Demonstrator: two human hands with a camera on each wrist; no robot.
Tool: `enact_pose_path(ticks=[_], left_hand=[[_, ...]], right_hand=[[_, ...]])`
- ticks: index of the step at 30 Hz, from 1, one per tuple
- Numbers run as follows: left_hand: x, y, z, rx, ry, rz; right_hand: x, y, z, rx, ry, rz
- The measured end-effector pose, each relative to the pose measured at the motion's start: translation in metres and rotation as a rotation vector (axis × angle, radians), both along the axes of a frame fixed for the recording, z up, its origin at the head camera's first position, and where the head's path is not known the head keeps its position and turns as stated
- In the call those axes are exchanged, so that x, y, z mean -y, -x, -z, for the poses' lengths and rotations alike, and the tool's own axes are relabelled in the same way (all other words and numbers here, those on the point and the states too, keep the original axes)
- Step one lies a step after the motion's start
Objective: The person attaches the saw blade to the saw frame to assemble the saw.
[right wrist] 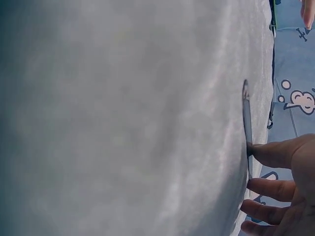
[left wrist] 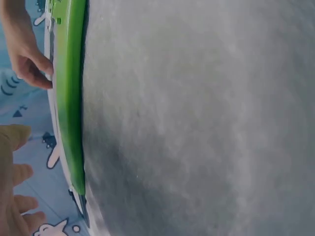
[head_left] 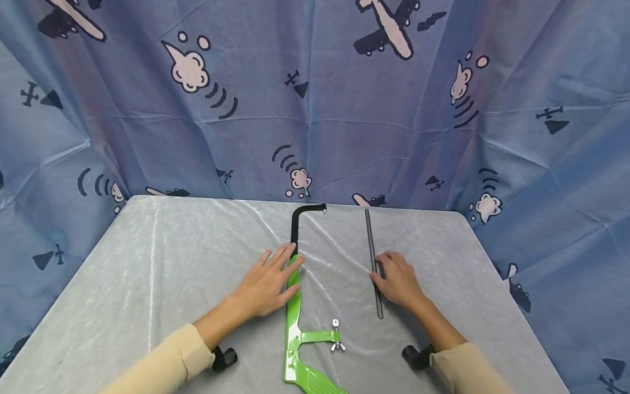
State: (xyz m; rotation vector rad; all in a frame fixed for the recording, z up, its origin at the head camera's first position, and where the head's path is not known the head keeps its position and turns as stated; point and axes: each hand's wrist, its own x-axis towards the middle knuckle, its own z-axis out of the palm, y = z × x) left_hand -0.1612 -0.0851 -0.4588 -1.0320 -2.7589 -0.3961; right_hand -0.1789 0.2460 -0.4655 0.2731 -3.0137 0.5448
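Observation:
A green and black hacksaw frame (head_left: pixel 293 312) lies lengthwise on the table, its black bent tube at the far end and its green handle toward me. My left hand (head_left: pixel 268 282) is over the upper green part with fingers spread; whether it presses on the frame cannot be told. To the right lies a thin dark-grey hacksaw blade (head_left: pixel 371 241), roughly parallel to the frame. My right hand (head_left: pixel 397 279) has thumb and bent forefinger at the blade's middle, pinching it. In the right wrist view the blade (right wrist: pixel 247 118) extends past the thumb.
A short green arm with a metal wing nut (head_left: pixel 338 346) juts right from the frame near the handle. Grey velvety cloth (head_left: pixel 206 235) covers the table. Behind it hangs a blue curtain (head_left: pixel 246 137) with printed planes and clouds. Black straps with small devices sit at both wrists.

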Motion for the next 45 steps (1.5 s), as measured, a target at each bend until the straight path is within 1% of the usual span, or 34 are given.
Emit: enact_pose_path(ticks=[6, 10, 14, 21, 28, 36, 42, 45], left_hand=[[-0.002, -0.002, 0.0, 0.025, -0.023, 0.0], [-0.002, -0.002, 0.003, 0.015, -0.027, -0.001], [-0.002, -0.002, 0.005, 0.005, -0.021, -0.004], [-0.004, -0.005, 0.003, 0.035, -0.021, -0.002], [-0.007, -0.01, 0.003, 0.047, -0.021, 0.038], [-0.012, -0.018, 0.001, 0.082, 0.031, 0.109], [-0.018, -0.023, 0.002, 0.064, 0.04, 0.139], [-0.021, -0.026, 0.001, 0.074, 0.041, 0.15]], right_hand=[[0.002, 0.002, 0.001, 0.02, 0.052, 0.021], [0.004, 0.005, 0.0, 0.028, 0.066, 0.049], [0.006, 0.009, -0.001, 0.019, 0.054, 0.086], [0.012, 0.016, -0.002, -0.004, 0.027, 0.157], [0.015, 0.019, -0.001, -0.002, 0.04, 0.211], [0.015, 0.02, -0.001, -0.01, 0.054, 0.207], [0.016, 0.02, -0.003, -0.025, 0.067, 0.203], [0.017, 0.022, -0.003, -0.018, 0.081, 0.21]])
